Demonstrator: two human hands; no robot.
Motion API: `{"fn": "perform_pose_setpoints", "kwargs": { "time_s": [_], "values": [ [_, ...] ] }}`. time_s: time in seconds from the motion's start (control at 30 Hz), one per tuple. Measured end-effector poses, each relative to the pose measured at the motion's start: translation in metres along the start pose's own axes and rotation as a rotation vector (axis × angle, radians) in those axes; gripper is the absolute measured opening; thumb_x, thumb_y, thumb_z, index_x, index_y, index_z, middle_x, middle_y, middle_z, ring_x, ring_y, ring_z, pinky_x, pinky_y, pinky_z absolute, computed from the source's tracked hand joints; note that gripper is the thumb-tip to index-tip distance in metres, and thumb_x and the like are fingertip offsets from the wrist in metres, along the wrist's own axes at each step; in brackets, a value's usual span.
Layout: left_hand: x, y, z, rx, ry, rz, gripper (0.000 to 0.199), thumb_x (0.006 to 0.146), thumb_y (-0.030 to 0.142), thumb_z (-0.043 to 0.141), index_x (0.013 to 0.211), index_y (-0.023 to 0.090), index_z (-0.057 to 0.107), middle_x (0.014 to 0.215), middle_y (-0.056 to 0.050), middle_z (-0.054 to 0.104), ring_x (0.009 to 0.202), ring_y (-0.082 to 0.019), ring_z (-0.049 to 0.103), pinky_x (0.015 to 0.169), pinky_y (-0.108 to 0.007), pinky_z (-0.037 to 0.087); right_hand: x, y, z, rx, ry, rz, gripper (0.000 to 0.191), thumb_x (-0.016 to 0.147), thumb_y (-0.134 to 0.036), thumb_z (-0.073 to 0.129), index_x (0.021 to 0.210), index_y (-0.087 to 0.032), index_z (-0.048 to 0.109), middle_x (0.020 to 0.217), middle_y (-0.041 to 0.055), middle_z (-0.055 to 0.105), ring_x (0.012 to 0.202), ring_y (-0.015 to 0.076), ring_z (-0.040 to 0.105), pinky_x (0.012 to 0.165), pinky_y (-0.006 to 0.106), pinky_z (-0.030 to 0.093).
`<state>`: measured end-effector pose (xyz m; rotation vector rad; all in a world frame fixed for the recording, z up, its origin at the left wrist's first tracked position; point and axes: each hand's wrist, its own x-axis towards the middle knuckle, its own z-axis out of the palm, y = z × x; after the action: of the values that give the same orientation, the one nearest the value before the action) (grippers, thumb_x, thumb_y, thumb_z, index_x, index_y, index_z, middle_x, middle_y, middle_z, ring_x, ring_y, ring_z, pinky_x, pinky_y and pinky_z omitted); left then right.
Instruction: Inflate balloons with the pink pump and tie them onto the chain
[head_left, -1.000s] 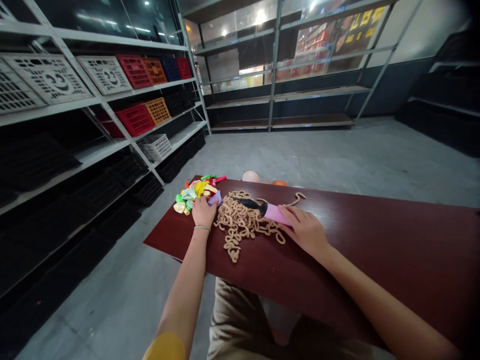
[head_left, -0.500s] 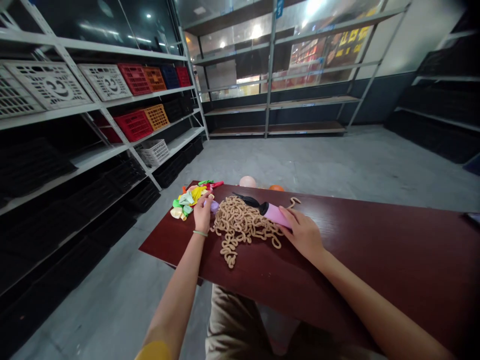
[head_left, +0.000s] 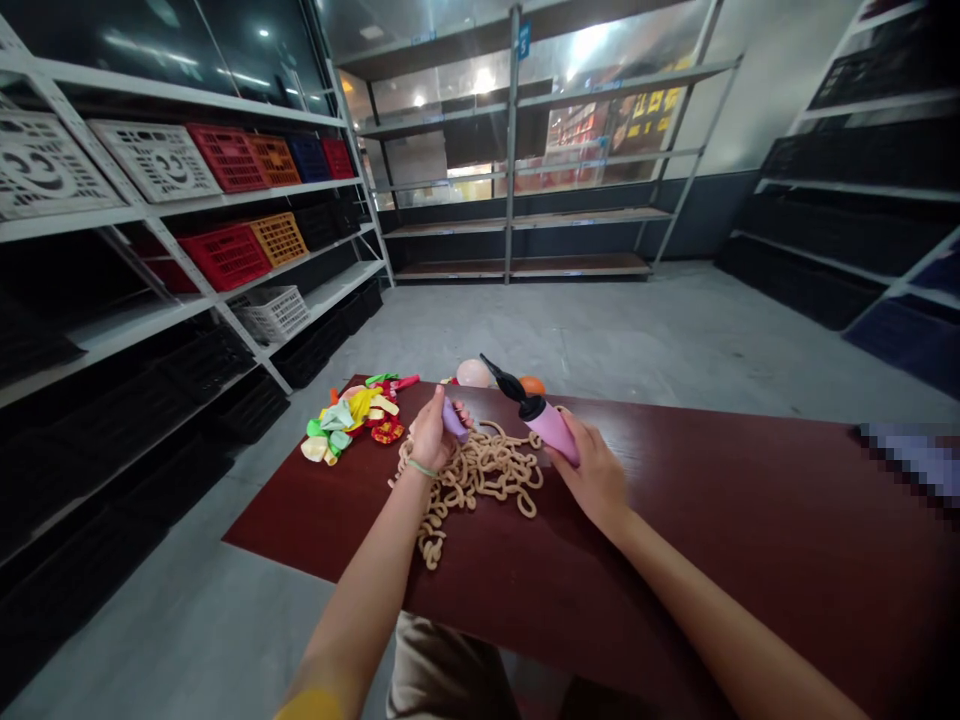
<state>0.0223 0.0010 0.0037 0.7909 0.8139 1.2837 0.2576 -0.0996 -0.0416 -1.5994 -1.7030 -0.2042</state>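
My left hand (head_left: 433, 432) is closed on a limp purple balloon (head_left: 454, 420), above a heap of tan rope-like strands (head_left: 487, 465) on the table. In my right hand (head_left: 594, 470) is a pink balloon pump (head_left: 551, 430) with a black nozzle, tilted up and to the left. The nozzle tip is apart from the purple balloon. Left of the heap lies a pile of uninflated balloons (head_left: 352, 410) in yellow, green, red and other colours.
The dark red table (head_left: 712, 500) stretches to the right, where a blurred-out item (head_left: 915, 460) lies. Beyond its far edge show a pale pink balloon (head_left: 474, 373) and an orange balloon (head_left: 532, 385). Shelves with crates (head_left: 229, 255) stand at the left.
My left hand has moved right from the balloon pile, bringing the purple balloon over the tan heap. The pump's nozzle now points more upward. The view has turned somewhat to the right.
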Motion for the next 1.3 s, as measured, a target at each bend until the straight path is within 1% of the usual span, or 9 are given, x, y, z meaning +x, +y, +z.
{"fn": "perform_pose_setpoints", "kwargs": {
  "time_s": [0.23, 0.3, 0.47, 0.57, 0.67, 0.9, 1.0, 1.17, 1.3],
  "values": [
    [-0.013, 0.009, -0.005, -0.109, -0.008, -0.156, 0.042, 0.090, 0.056, 0.056, 0.083, 0.014, 0.062, 0.074, -0.006, 0.066, 0.065, -0.014, 0.064, 0.064, -0.028, 0.056, -0.001, 0.001, 0.004, 0.030, -0.012, -0.016, 0.058, 0.095, -0.044, 0.052, 0.148, -0.027, 0.037, 0.135, 0.0113, 0.058, 0.118, 0.0277, 0.060, 0.092, 0.042, 0.053],
    [-0.014, 0.011, -0.003, -0.177, 0.017, -0.141, 0.036, 0.090, 0.049, 0.059, 0.093, 0.013, 0.065, 0.081, -0.007, 0.069, 0.072, -0.015, 0.067, 0.070, -0.027, 0.057, -0.001, 0.001, 0.003, 0.045, -0.002, -0.007, 0.058, 0.095, -0.044, 0.053, 0.148, -0.027, 0.038, 0.134, 0.0103, 0.058, 0.119, 0.0276, 0.059, 0.093, 0.043, 0.053],
    [-0.017, 0.010, -0.001, -0.235, -0.063, -0.110, 0.028, 0.090, 0.029, 0.062, 0.114, 0.014, 0.064, 0.105, -0.011, 0.072, 0.096, -0.021, 0.070, 0.082, -0.031, 0.059, 0.001, -0.002, -0.001, 0.078, -0.002, 0.036, 0.058, 0.094, -0.045, 0.054, 0.147, -0.028, 0.038, 0.133, 0.0091, 0.059, 0.118, 0.0270, 0.059, 0.093, 0.044, 0.054],
    [-0.017, 0.006, -0.001, -0.160, -0.070, -0.049, 0.038, 0.082, 0.011, 0.066, 0.119, 0.017, 0.063, 0.119, -0.010, 0.069, 0.099, -0.021, 0.070, 0.082, -0.030, 0.059, 0.001, -0.003, -0.001, 0.071, -0.001, 0.035, 0.058, 0.094, -0.044, 0.054, 0.148, -0.029, 0.038, 0.134, 0.0087, 0.058, 0.119, 0.0269, 0.059, 0.094, 0.044, 0.054],
    [-0.014, 0.003, -0.002, -0.077, -0.080, 0.003, 0.048, 0.077, 0.007, 0.068, 0.123, 0.020, 0.064, 0.127, -0.009, 0.065, 0.097, -0.018, 0.069, 0.079, -0.026, 0.058, 0.000, -0.002, 0.000, 0.059, 0.004, 0.028, 0.059, 0.094, -0.044, 0.055, 0.148, -0.029, 0.038, 0.134, 0.0085, 0.058, 0.120, 0.0270, 0.058, 0.094, 0.044, 0.053],
    [-0.009, 0.001, -0.005, 0.118, -0.027, 0.016, 0.075, 0.077, 0.017, 0.075, 0.146, 0.023, 0.046, 0.086, -0.004, 0.070, 0.060, -0.011, 0.064, 0.052, -0.020, 0.053, 0.000, -0.001, 0.000, 0.044, 0.003, -0.006, 0.059, 0.093, -0.042, 0.056, 0.148, -0.029, 0.037, 0.134, 0.0081, 0.059, 0.118, 0.0261, 0.059, 0.093, 0.042, 0.053],
    [-0.010, 0.002, -0.007, 0.132, 0.015, 0.020, 0.083, 0.079, 0.022, 0.076, 0.151, 0.027, 0.037, 0.079, -0.001, 0.069, 0.053, -0.009, 0.061, 0.049, -0.018, 0.051, 0.000, 0.000, 0.001, 0.009, 0.017, -0.056, 0.057, 0.093, -0.042, 0.057, 0.146, -0.028, 0.040, 0.130, 0.0086, 0.061, 0.114, 0.0256, 0.061, 0.090, 0.040, 0.054],
    [-0.009, 0.006, -0.011, 0.013, 0.092, 0.058, 0.089, 0.082, 0.025, 0.074, 0.155, 0.028, 0.024, 0.081, -0.001, 0.070, 0.054, -0.008, 0.061, 0.052, -0.017, 0.052, -0.004, 0.002, 0.002, -0.044, 0.029, -0.179, 0.056, 0.093, -0.039, 0.058, 0.145, -0.024, 0.043, 0.126, 0.0099, 0.063, 0.107, 0.0247, 0.064, 0.087, 0.037, 0.054],
    [-0.006, 0.009, -0.014, -0.135, 0.184, 0.066, 0.092, 0.085, 0.014, 0.068, 0.157, 0.031, 0.013, 0.095, -0.004, 0.072, 0.074, -0.011, 0.070, 0.069, -0.021, 0.059, -0.006, 0.002, 0.002, -0.090, 0.020, -0.268, 0.055, 0.091, -0.037, 0.062, 0.142, -0.023, 0.047, 0.122, 0.0098, 0.064, 0.103, 0.0237, 0.065, 0.087, 0.035, 0.053]
  ]
}}
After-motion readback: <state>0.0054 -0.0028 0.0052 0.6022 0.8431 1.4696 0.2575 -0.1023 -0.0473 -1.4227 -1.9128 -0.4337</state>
